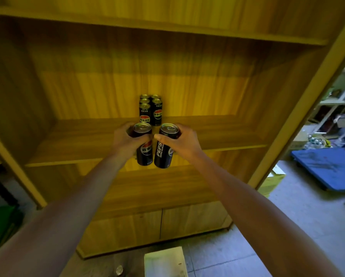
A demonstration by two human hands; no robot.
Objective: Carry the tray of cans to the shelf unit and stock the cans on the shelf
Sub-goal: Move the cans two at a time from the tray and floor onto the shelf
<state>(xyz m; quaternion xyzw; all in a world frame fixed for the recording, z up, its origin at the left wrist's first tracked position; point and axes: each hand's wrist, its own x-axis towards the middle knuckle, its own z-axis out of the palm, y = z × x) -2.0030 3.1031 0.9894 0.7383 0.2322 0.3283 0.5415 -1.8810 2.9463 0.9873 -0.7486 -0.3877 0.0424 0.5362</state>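
My left hand [125,139] is gripping the left can [144,149], my right hand [180,141] the right can [164,151]. Both are pointing tops-up, long axes upright, just before the stocked cans [150,110].

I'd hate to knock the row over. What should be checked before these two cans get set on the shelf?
1. Left hand grips left can: ok.
2. Right hand grips right can: ok.
3. Both held cans upright, tops up: ok.
4. Bare shelf in front of stocked cans: ok.
5. Stocked cans upright and grouped: ok.
6. Held cans' bottoms above the shelf's front edge: cannot tell.
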